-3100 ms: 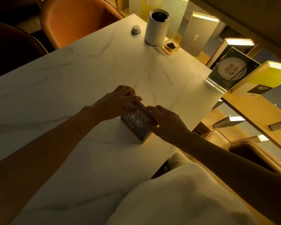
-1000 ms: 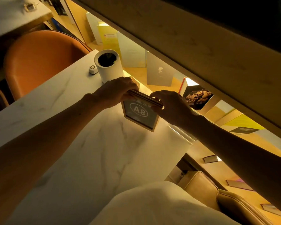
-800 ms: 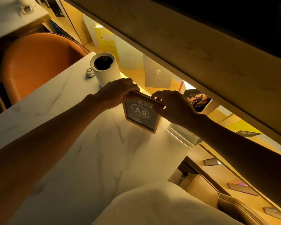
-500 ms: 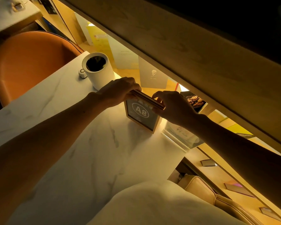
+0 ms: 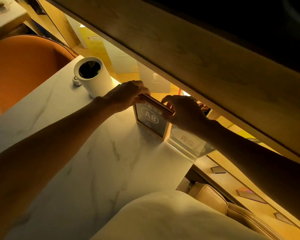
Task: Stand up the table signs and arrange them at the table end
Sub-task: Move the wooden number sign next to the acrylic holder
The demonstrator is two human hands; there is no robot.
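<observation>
Left hand (image 5: pixel 126 96) clamped over the upper left corner of the framed A8 sign (image 5: pixel 151 121), fingers curled across the striped top edge; right hand (image 5: pixel 184 112) pinching the upper right corner of the same edge, thumb on the near face, fingertips hidden behind. Sign thus held between both hands, at 3 o'clock of the left and 9 o'clock of the right, upright, lower edge on or just above the marble bench (image 5: pixel 97 161) — contact too shadowed to tell — and printed face turned toward the wearer. Step in hand, by the look of it: placing this sign at the bench end, close to the far edge. Just beside its right side, at 4 o'clock, a clear acrylic sign (image 5: pixel 189 142), partly under the right forearm, seemingly upright but glare too strong to be sure. Next move, as a guess: settling the base flat, squaring the frame with the acrylic neighbour, then loosening both grips one after the other to check for wobble. Little margin at the edge, so a gentle release advised. At 10 o'clock of the left hand, a white cylindrical container (image 5: pixel 92 76), near but apart, with a small round object (image 5: pixel 76 81) at its foot. Beyond the edge, a lit shelf with books (image 5: pixel 154 78).
</observation>
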